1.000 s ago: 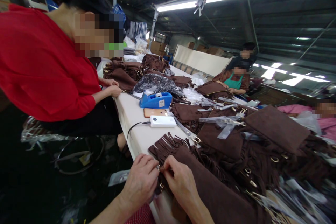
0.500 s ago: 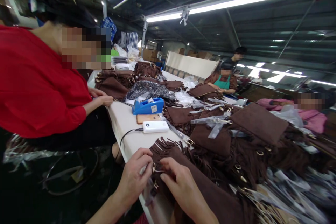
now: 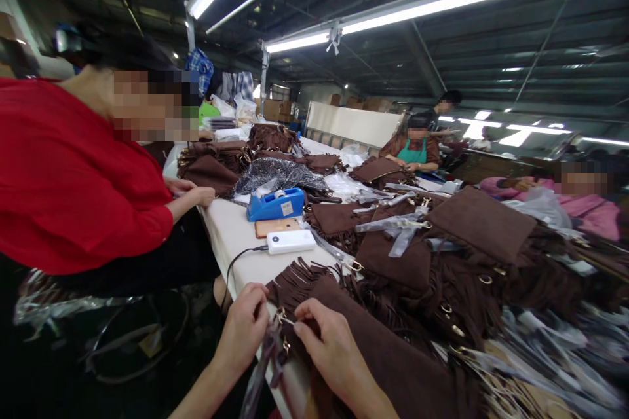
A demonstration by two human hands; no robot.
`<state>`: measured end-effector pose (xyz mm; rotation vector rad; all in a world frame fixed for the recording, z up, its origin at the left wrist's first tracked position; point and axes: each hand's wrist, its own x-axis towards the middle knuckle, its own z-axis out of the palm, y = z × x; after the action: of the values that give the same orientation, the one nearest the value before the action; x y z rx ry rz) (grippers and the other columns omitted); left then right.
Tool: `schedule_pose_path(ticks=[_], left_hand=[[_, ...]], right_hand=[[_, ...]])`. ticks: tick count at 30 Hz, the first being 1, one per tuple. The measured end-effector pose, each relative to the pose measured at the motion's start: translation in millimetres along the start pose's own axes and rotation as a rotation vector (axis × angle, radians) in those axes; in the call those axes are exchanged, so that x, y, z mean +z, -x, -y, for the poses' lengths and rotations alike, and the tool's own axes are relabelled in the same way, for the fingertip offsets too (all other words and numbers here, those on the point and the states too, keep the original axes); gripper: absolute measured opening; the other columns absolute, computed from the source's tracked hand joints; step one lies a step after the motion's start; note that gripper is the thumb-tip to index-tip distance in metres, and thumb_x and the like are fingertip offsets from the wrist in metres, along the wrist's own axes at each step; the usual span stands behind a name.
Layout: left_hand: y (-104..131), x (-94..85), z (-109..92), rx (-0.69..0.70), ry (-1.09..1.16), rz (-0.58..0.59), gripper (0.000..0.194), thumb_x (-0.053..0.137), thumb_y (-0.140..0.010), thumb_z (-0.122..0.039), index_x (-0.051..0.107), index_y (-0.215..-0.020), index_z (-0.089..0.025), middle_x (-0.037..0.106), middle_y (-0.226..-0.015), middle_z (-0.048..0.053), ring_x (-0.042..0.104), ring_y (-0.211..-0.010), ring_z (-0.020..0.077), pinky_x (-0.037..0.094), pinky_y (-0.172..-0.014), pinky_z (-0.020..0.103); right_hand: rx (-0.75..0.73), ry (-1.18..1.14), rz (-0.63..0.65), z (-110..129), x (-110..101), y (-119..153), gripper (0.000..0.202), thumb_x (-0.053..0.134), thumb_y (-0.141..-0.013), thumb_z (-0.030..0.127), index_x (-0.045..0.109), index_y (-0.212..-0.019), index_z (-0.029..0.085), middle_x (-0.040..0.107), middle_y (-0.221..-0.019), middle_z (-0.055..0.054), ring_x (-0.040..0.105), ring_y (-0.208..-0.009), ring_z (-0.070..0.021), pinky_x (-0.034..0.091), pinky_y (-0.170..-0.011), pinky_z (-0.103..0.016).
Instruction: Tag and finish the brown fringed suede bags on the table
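A dark brown fringed suede bag [image 3: 373, 334] lies in front of me at the table's near edge. At its edge a gold metal clasp [image 3: 281, 315] shows between my hands. My right hand [image 3: 327, 340] pinches a thin pale string [image 3: 289, 321] that runs to the clasp. Just left of the clasp is my left hand [image 3: 248, 319], its fingers curled together; what they hold, if anything, is hidden. Below it hangs a plastic-wrapped strap [image 3: 265, 360] with a second small gold fitting [image 3: 285, 344].
Beyond the bag on the white table [image 3: 221, 226] are a white power bank [image 3: 291, 241] with a cable, a phone [image 3: 275, 228] and a blue tape dispenser [image 3: 275, 205]. More brown bags [image 3: 481, 222] pile up rightward, near pale strings [image 3: 496, 380]. A person in red [image 3: 83, 177] sits left.
My left hand has drawn slightly left and away from the clasp, leaving it more visible. My right hand stays near it with the string. The view has shifted a little.
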<state>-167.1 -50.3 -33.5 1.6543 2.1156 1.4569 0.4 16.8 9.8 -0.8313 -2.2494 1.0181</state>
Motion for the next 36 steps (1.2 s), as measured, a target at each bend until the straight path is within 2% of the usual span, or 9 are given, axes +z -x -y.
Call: schedule_pose_path(ticks=[5,8,11,14,19,22,25,30,36], left_hand=[[2,-6.6,4,0.040,-0.125,0.124,0.017,0.038,-0.082,-0.013,0.044,-0.070,-0.023,0.054,-0.078,0.003,0.058,-0.072,0.0199,0.047,-0.067,0.031],[3,-19.1,-12,0.053,-0.013,0.131,0.017,0.039,-0.081,-0.011,0.045,-0.069,-0.022,0.056,-0.081,0.004,0.059,-0.077,0.0190,0.047,-0.070,0.030],[10,-26.1,-28,0.073,0.139,0.215,0.018,0.041,-0.080,-0.009,0.044,-0.068,-0.021,0.058,-0.087,0.004,0.059,-0.080,0.0172,0.047,-0.072,0.027],[17,-25.4,-26,0.014,0.181,0.242,0.018,0.042,-0.077,-0.008,0.042,-0.065,-0.021,0.056,-0.077,0.002,0.057,-0.072,0.0162,0.045,-0.067,0.026],[12,-30.1,-6,-0.181,0.335,0.126,0.015,0.045,-0.078,-0.017,0.047,-0.063,-0.020,0.055,-0.085,0.003,0.057,-0.073,0.0161,0.044,-0.059,0.024],[2,-36.2,-12,-0.125,0.353,0.104,0.014,0.048,-0.079,-0.020,0.052,-0.065,-0.020,0.057,-0.092,0.004,0.058,-0.085,0.0183,0.045,-0.064,0.025],[-9,-34.7,-30,-0.069,0.338,0.165,0.013,0.048,-0.078,-0.017,0.054,-0.067,-0.019,0.057,-0.096,0.005,0.057,-0.084,0.0173,0.043,-0.063,0.024],[-22,-18.2,-51,0.002,0.366,0.214,0.013,0.047,-0.077,-0.014,0.052,-0.067,-0.019,0.057,-0.096,0.004,0.056,-0.084,0.0162,0.043,-0.067,0.024],[-24,-14.0,-40,-0.085,0.356,0.245,0.016,0.047,-0.084,-0.023,0.059,-0.074,-0.019,0.057,-0.086,0.003,0.056,-0.079,0.0170,0.044,-0.070,0.026]], right_hand=[[-0.067,0.148,0.031,1,6,0,0.018,0.055,-0.083,0.009,0.068,-0.085,0.022,0.070,-0.082,-0.001,0.065,-0.079,-0.0176,0.042,-0.072,-0.024],[-0.097,0.344,0.069,2,9,-1,0.026,0.051,-0.085,0.009,0.071,-0.090,0.026,0.067,-0.082,-0.002,0.065,-0.077,-0.0179,0.040,-0.066,-0.024],[-0.108,0.463,0.133,3,11,-1,0.028,0.052,-0.083,0.007,0.071,-0.088,0.026,0.066,-0.080,-0.002,0.066,-0.074,-0.0183,0.038,-0.060,-0.025],[-0.107,0.484,0.145,2,13,0,0.023,0.052,-0.084,0.009,0.070,-0.089,0.024,0.067,-0.082,-0.003,0.066,-0.076,-0.0193,0.039,-0.062,-0.026],[-0.093,0.262,0.092,1,12,1,0.020,0.052,-0.083,0.009,0.066,-0.092,0.020,0.066,-0.088,-0.004,0.064,-0.082,-0.0193,0.043,-0.074,-0.027],[-0.071,0.033,0.083,2,11,-2,0.026,0.053,-0.079,0.006,0.066,-0.096,0.020,0.068,-0.093,-0.003,0.063,-0.087,-0.0177,0.045,-0.079,-0.026],[-0.034,-0.113,0.084,5,11,-5,0.030,0.056,-0.075,0.005,0.067,-0.098,0.021,0.070,-0.094,-0.002,0.064,-0.089,-0.0170,0.045,-0.080,-0.024],[-0.017,-0.110,-0.027,0,16,-8,0.011,0.058,-0.080,0.015,0.068,-0.082,0.019,0.067,-0.082,-0.002,0.062,-0.077,-0.0165,0.043,-0.068,-0.024],[0.032,-0.156,-0.079,-9,15,-12,0.019,0.056,-0.085,0.024,0.061,-0.068,0.019,0.061,-0.071,0.000,0.056,-0.069,-0.0148,0.040,-0.064,-0.023]])
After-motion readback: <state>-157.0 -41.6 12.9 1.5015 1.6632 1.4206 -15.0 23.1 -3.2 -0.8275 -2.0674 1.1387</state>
